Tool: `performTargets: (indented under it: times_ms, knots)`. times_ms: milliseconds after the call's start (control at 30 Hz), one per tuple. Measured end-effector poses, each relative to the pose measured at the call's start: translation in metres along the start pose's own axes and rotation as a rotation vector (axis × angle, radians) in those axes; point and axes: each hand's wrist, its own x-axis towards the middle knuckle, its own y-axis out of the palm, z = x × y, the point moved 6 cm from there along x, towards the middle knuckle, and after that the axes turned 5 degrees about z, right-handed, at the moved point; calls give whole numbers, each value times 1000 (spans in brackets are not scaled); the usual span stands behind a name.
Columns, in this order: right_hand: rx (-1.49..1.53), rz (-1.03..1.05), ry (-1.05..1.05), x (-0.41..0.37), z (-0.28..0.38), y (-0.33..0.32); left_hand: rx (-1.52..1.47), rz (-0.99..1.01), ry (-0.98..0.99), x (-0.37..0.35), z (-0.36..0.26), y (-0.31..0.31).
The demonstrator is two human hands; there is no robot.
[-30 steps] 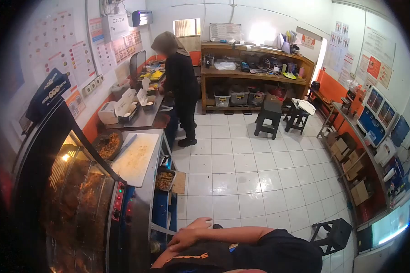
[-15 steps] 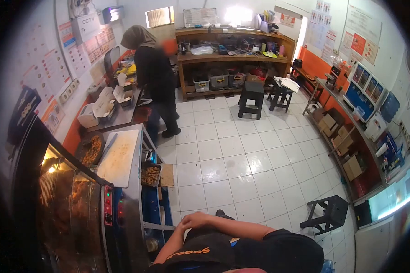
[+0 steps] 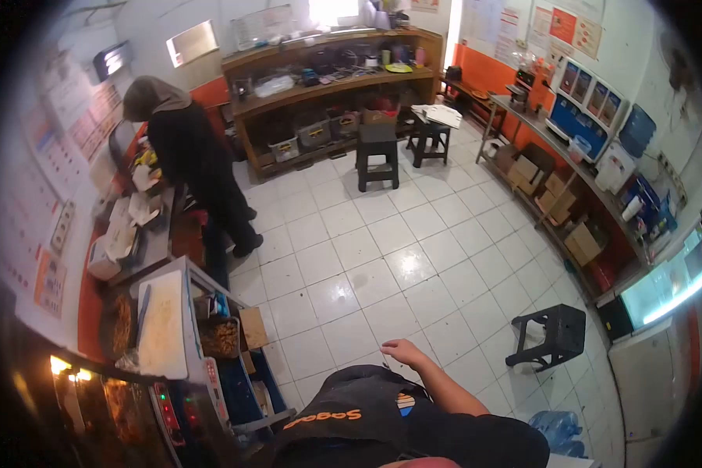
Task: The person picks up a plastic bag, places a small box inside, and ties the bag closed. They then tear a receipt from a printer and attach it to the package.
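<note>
My right hand [image 3: 400, 351] is in front of my torso over the tiled floor, its fingers loosely stretched toward the left. Nothing shows in it and it touches nothing. My left hand is out of sight; only the dark shirt [image 3: 351, 405] with orange lettering shows on that side. At the lower left, a white cutting board [image 3: 162, 327] carries a knife [image 3: 144, 308], beside a tray of browned food [image 3: 122, 324]. A second container of food [image 3: 220, 337] sits on a lower shelf. A lit glass food cabinet [image 3: 109, 405] is in the near left corner.
A co-worker [image 3: 187, 148] in dark clothes stands at the left counter, near open boxes [image 3: 121, 226]. Black stools [image 3: 378, 152] stand toward the back, another stool [image 3: 554, 335] at the right. A wooden shelf unit [image 3: 327, 93] is behind; a long metal table [image 3: 561, 156] lines the right.
My hands were together at my front; now they are apart, the right one reaching forward and the left out of view. The view has turned right and tilted.
</note>
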Motion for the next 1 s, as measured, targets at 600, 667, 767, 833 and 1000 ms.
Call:
performTargets:
  times_ms: [600, 667, 767, 833, 1000]
  knots:
    - [646, -149, 72, 131, -4, -191, -84, -370, 45, 196, -287, -233]
    - [769, -459, 244, 147, -81, -219, -494, -338, 236, 190, -370, -260]
    - [718, -1053, 651, 131, -245, -212, -396, -234, 310, 212, -479, -299]
    - [749, -904, 960, 89, -276, -169, -245, -165, 479, 258, -543, -325]
    - [859, -768, 422, 27, -109, -135, 481, -287, 818, 237, -808, -403]
